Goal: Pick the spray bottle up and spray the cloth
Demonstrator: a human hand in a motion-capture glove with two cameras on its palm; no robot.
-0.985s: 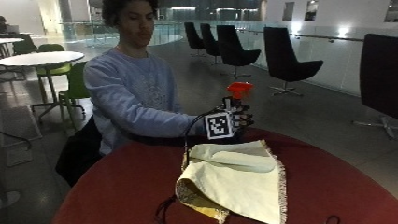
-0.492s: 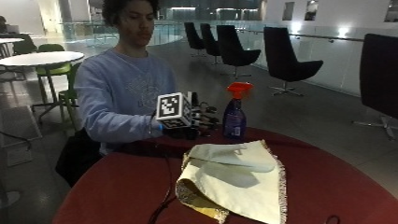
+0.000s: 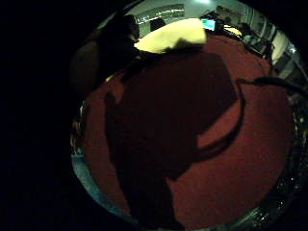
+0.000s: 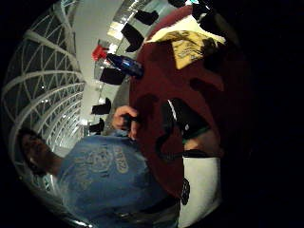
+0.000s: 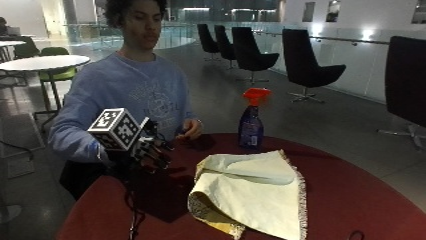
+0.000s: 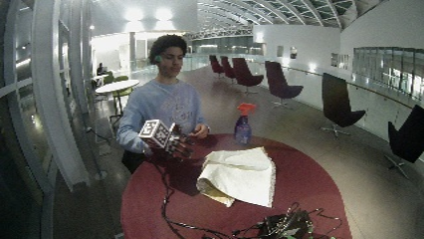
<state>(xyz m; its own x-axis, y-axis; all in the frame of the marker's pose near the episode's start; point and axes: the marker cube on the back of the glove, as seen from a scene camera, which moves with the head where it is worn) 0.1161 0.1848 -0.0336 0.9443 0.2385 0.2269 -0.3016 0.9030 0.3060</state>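
Outside view: blue spray bottle (image 5: 251, 129) stands upright behind the cloth (image 5: 256, 192).

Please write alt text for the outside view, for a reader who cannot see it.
A seated person holds a black-gloved right hand above a round red table, fingers loosely curled and holding nothing. A blue spray bottle with an orange top stands upright behind a crumpled cream cloth.

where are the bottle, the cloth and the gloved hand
bottle (image 5: 251, 131), outside view, on its blue body
cloth (image 5: 256, 192), outside view, on its flat middle
hand (image 5: 150, 150), outside view, on the gloved fingers
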